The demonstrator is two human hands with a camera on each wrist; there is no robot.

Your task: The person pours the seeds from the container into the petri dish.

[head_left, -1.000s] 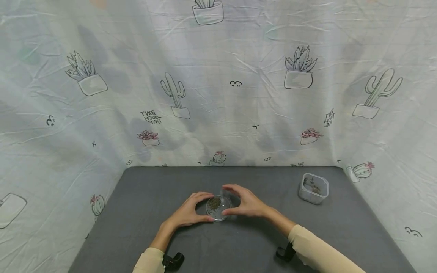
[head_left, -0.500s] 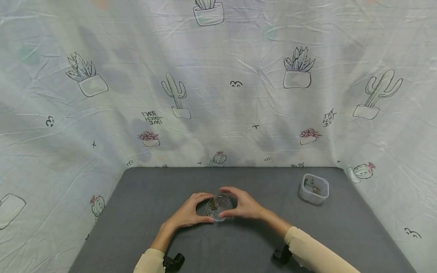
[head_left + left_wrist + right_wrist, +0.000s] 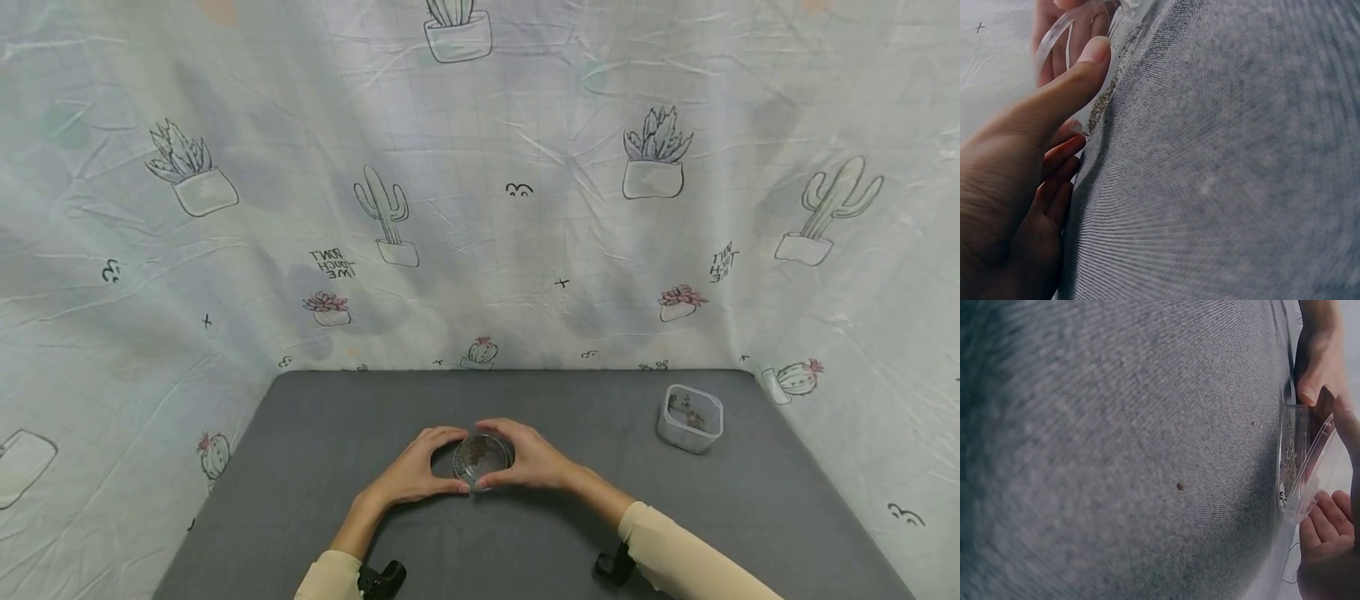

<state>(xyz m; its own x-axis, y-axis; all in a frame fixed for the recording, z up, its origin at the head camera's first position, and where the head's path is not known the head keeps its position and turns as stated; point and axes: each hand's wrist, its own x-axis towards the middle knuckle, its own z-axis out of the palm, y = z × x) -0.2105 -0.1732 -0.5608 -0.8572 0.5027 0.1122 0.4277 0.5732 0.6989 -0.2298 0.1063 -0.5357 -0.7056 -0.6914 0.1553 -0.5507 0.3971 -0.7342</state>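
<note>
A clear petri dish [image 3: 1292, 447] rests on the grey cloth, with small brownish-green grains spread in it. My left hand [image 3: 415, 468] grips it from the left, thumb at the near side and fingers at the far side. From the right, my right hand [image 3: 531, 457] holds the clear round lid [image 3: 1321, 461] between thumb and fingers. In the right wrist view the lid tilts over the dish, its lower edge close to the dish rim; whether they touch I cannot tell. The left wrist view shows the grains [image 3: 1102, 105] through the dish wall, partly behind my thumb.
A clear square plastic tub [image 3: 686, 433] with some brown bits inside stands at the right rear of the grey table [image 3: 360, 400]. One loose dark grain [image 3: 1180, 487] lies on the cloth. A white curtain [image 3: 480, 233] printed with cacti encloses the back and sides.
My right hand has moved slightly left and toward me, bringing the lid from the dish's right side to over it. The left hand has stayed on the dish.
</note>
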